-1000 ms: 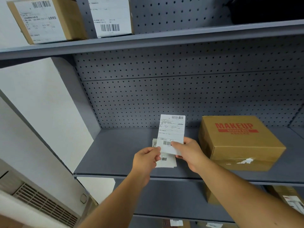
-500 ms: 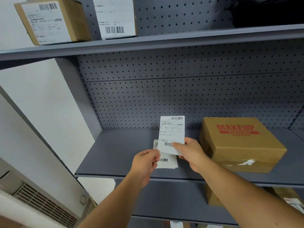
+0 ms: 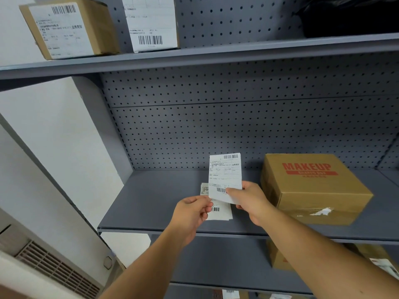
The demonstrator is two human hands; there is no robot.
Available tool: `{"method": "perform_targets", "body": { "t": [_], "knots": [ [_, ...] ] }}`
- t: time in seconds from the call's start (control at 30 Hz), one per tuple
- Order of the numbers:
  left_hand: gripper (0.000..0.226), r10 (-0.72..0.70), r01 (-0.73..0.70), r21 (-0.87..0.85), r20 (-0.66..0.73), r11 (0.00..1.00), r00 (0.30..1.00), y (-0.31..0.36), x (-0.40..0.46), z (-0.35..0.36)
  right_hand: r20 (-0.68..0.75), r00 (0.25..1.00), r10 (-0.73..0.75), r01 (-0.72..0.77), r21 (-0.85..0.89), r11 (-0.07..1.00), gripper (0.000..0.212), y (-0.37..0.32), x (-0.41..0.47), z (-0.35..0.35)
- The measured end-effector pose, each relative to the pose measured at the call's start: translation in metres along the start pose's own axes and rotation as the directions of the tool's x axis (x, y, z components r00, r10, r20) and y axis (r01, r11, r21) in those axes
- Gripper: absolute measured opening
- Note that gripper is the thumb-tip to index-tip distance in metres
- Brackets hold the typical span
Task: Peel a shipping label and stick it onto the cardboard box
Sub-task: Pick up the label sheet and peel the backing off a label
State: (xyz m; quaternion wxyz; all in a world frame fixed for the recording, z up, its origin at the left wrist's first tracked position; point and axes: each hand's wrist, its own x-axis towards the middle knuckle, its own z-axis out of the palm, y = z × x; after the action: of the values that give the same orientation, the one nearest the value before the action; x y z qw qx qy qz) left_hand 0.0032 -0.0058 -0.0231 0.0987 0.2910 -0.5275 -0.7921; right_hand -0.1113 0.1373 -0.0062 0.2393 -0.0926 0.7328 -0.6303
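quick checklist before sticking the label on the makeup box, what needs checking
1. Label held: ok. The right hand pinches the lower edge of the shipping label, which stands upright.
2. Backing peeled off: cannot tell. The left hand pinches at the label's bottom left corner, with no clear split showing.
3. Box top free: ok. The cardboard box has nothing on it but its red print.
4. Box within reach: ok. It sits just right of the right hand on the shelf.
5. Spare labels out of the way: ok. They lie left of the box.
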Motion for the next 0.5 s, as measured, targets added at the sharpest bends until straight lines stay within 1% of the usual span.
{"method": "perform_targets", "body": {
  "t": [0.23, 0.33, 0.37, 0.4, 0.43, 0.47, 0.5],
  "knots": [
    [0.01, 0.027, -0.027, -0.004, 0.042, 1.0, 0.999, 0.0, -0.002, 0.002, -0.008, 1.0, 0.005, -0.005, -0.026, 1.0, 0.016, 0.003, 0.001, 0.0],
    [0.011, 0.052, -0.052, 0.008, 0.036, 0.999, 0.998, 0.0, -0.001, 0.004, -0.008, 1.0, 0.022, -0.023, -0.132, 0.991, 0.012, 0.007, 0.002, 0.003],
    [0.011, 0.06, -0.061, 0.02, 0.032, 0.998, 0.998, 0.0, 0.0, 0.005, -0.015, 1.0, 0.014, -0.016, -0.201, 0.98, 0.019, 0.009, 0.001, 0.004],
    [0.01, 0.067, -0.068, 0.034, 0.029, 0.997, 0.997, 0.0, 0.001, 0.006, -0.03, 0.999, -0.04, 0.028, -0.313, 0.949, 0.027, 0.01, 0.001, 0.005],
    [0.01, 0.074, -0.076, 0.048, 0.028, 0.996, 0.997, 0.0, 0.002, 0.006, -0.04, 0.991, -0.126, 0.097, -0.43, 0.897, 0.031, 0.011, 0.002, 0.005],
    [0.012, 0.08, -0.081, 0.061, 0.026, 0.995, 0.996, -0.001, 0.003, 0.007, -0.021, 0.976, -0.216, 0.176, -0.506, 0.844, 0.028, 0.01, 0.001, 0.006],
    [0.014, 0.084, -0.085, 0.077, 0.02, 0.993, 0.996, -0.001, 0.004, 0.007, 0.022, 0.96, -0.278, 0.25, -0.512, 0.822, 0.019, 0.007, 0.0, 0.007]
  ]
}}
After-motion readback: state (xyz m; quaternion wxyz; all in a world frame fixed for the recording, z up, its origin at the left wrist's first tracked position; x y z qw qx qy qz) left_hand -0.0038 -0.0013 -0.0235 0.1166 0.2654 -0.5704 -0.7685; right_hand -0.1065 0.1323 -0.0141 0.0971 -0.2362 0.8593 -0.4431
